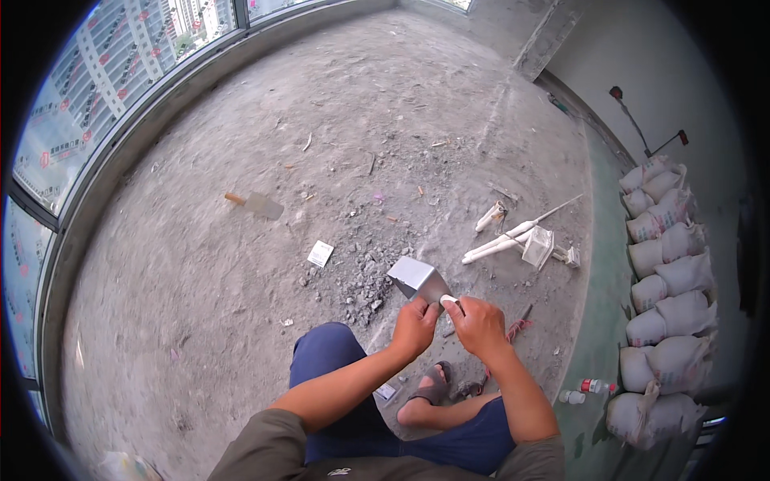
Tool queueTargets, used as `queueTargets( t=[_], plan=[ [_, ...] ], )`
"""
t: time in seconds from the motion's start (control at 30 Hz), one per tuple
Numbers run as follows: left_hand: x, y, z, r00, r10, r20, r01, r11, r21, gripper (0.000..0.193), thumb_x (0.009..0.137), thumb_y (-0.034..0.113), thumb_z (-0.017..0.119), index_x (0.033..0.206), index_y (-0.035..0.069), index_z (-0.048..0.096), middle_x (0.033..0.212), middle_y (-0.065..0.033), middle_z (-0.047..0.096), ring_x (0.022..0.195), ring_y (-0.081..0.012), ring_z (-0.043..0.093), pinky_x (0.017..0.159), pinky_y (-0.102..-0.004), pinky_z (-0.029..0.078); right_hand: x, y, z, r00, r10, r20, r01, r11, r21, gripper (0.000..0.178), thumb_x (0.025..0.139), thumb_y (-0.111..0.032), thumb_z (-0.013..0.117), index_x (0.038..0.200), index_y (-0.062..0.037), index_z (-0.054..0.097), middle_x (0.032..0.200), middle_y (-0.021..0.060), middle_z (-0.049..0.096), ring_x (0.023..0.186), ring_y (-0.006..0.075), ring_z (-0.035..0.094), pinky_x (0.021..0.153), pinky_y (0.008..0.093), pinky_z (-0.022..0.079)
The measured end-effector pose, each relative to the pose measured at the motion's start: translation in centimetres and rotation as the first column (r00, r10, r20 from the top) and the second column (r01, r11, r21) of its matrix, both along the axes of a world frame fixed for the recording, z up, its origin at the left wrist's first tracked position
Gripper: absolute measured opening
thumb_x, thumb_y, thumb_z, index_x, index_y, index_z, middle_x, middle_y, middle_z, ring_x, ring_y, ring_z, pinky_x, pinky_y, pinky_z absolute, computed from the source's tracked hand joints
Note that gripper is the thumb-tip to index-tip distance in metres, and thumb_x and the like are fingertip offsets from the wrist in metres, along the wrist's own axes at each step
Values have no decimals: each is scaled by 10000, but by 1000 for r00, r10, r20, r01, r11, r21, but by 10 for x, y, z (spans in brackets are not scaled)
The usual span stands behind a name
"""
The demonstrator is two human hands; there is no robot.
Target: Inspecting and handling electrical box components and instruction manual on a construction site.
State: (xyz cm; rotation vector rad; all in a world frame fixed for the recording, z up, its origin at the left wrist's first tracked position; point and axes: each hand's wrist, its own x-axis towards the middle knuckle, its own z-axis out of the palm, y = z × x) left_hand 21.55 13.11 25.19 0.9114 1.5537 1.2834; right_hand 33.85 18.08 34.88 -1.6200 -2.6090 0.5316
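Observation:
A shiny, bent sheet-metal piece shaped like a scoop or open box (416, 274) is held up in front of my knees. The fingers of my left hand (416, 328) are closed on its near edge. My right hand (479, 327) is closed beside it, round a short white rod-like part (451, 300); whether that part is the metal piece's handle, I cannot tell. Just beyond and to the left lies a heap of grey rubble (365, 284) on the dusty concrete floor.
White tubes (501, 244) and a clear plastic piece (538, 247) lie to the right. A scraper with an orange handle (258, 205) and a white card (319, 254) lie left. Filled white sacks (672, 270) line the right wall, with two bottles (593, 386) nearby. Windows (88, 104) edge the left.

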Motion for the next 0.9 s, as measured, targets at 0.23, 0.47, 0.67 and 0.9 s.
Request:
queueTargets(
  t=[0.23, 0.47, 0.67, 0.9],
  plan=[
    [8, -9, -6, 999, 19, 36, -21, 998, 58, 319, 917, 226, 596, 776, -59, 571, 705, -263, 596, 630, -349, 601, 591, -440, 446, 6, -5, -4, 995, 94, -44, -85, 983, 165, 251, 865, -242, 675, 902, -25, 555, 794, 173, 576, 814, 399, 586, 693, 469, 463],
    [0, -7, 11, 994, 48, 100, -56, 995, 78, 302, 923, 230, 588, 807, -49, 572, 672, -209, 590, 592, -263, 555, 575, -405, 440, 1, -2, 0, 992, 108, -60, -98, 983, 153, 244, 865, -267, 678, 857, -51, 563, 788, 149, 600, 768, 368, 604, 659, 466, 470],
    [-4, 0, 15, 998, 27, 65, -28, 1000, 14, 283, 917, 212, 591, 812, -49, 564, 649, -179, 589, 580, -227, 540, 559, -393, 430, 0, 5, -4, 962, 196, -189, -131, 942, 310, 295, 877, -315, 678, 895, -47, 556, 833, 156, 606, 776, 375, 600, 655, 463, 462],
    [-1, -8, 22, 993, 1, 120, -8, 998, 58, 215, 936, 179, 565, 902, -31, 601, 682, -166, 607, 606, -195, 544, 582, -368, 436, 0, -3, 4, 958, 202, -205, -121, 928, 352, 331, 837, -338, 712, 847, -49, 550, 785, 138, 606, 767, 355, 608, 649, 453, 474]
  ],
)
